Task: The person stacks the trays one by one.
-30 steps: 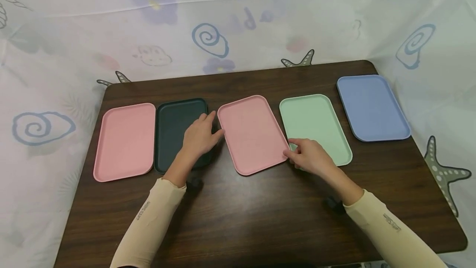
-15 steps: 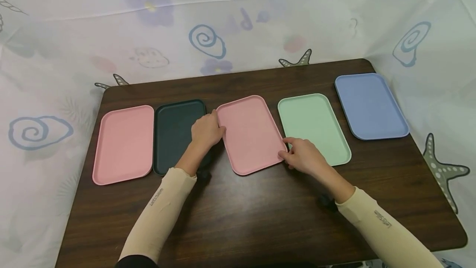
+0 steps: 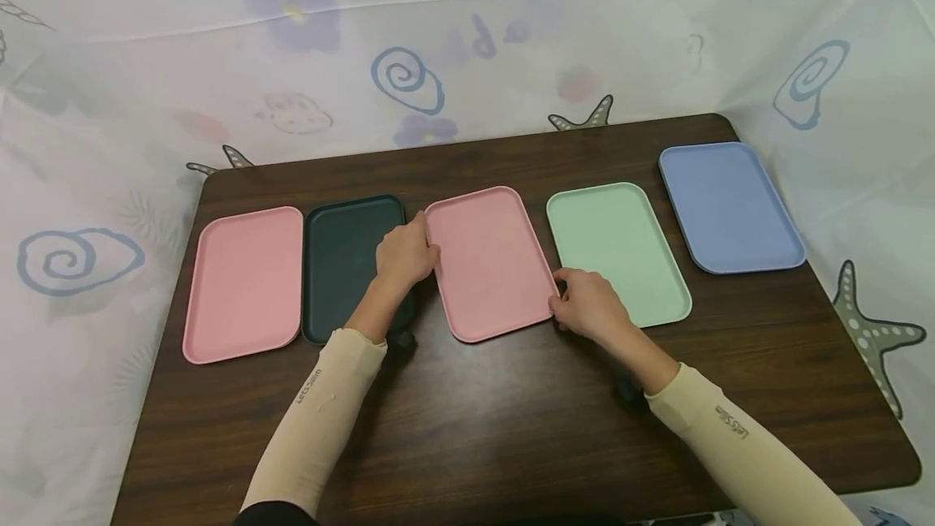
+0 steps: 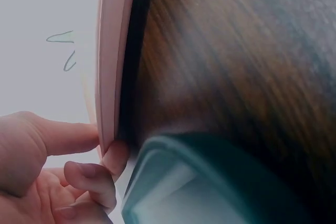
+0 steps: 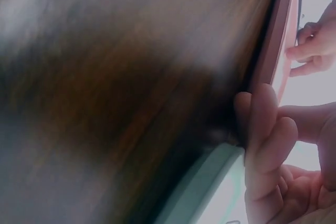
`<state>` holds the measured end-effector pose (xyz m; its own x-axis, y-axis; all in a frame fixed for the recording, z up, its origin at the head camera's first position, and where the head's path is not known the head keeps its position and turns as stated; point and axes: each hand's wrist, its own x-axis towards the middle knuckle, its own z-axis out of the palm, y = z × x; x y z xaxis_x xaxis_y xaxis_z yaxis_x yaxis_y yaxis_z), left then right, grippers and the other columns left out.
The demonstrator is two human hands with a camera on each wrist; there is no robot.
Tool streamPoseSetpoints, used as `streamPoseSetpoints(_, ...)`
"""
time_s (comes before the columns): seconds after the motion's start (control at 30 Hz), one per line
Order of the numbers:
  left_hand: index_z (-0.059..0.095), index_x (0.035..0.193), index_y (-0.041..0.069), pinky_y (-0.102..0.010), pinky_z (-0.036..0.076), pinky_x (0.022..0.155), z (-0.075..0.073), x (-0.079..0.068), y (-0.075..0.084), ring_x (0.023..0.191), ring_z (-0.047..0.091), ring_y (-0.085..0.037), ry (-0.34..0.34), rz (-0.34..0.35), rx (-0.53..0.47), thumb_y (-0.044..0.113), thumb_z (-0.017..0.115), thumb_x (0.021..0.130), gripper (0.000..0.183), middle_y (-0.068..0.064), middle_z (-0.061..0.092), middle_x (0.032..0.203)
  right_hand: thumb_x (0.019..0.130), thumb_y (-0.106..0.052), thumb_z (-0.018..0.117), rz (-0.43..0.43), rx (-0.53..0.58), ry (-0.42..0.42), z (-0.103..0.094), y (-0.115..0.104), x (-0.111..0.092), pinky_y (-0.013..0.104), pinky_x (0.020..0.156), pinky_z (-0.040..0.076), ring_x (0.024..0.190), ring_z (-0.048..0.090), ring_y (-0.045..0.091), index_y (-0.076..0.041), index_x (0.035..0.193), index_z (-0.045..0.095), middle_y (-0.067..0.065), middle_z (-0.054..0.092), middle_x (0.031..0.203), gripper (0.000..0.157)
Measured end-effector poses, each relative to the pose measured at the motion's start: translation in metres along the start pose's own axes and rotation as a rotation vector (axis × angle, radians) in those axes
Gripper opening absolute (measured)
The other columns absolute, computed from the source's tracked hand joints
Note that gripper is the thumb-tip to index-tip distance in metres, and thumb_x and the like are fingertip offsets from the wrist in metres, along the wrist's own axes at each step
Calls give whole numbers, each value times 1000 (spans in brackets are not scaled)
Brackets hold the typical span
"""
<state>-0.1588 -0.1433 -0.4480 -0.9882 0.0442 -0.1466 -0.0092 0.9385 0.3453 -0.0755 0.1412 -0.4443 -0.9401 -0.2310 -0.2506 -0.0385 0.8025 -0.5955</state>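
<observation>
brown table [image 3: 497, 428]; middle pink tray [image 3: 493, 266], long axis pointing away, slightly left

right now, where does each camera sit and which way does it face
Head: on the person's head, facing forward and down at the middle pink rectangular tray; left hand, right hand and cream sleeves show.
Left wrist: on that wrist, facing that tray's edge and the dark green rectangular tray; left fingers show.
Right wrist: on that wrist, facing the opposite edge and the light green rectangular tray; right fingers show, left hand beyond.
Shared: both wrist views show the middle pink tray.
</observation>
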Motion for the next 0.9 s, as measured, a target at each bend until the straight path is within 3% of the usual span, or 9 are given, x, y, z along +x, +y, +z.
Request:
streamPoseSetpoints(0.23,56,114,6,-46,48,57,-6,6,0,71,58,-32,8,38,-6,15,55,87,28,-13,62,80,88,-12,60,28,88,9,4,-2,-2,32,55,48,49,61,9,6,128,56,-6,63,57,44)
streamPoseSetpoints(0.53,57,124,5,-41,47,54,-14,29,2,72,58,-28,-27,115,22,15,56,89,36,-12,65,88,88,-10,58,43,170,45,12,-8,-3,31,58,50,49,63,10,7,129,54,-3,66,60,45)
streamPoseSetpoints(0.9,55,132,9,-40,47,59,-9,43,-5,75,58,-28,-50,82,-4,15,57,90,43,-10,64,86,90,-11,58,40,161,56,16,-13,7,32,59,50,49,63,10,6,130,55,-3,67,61,43)
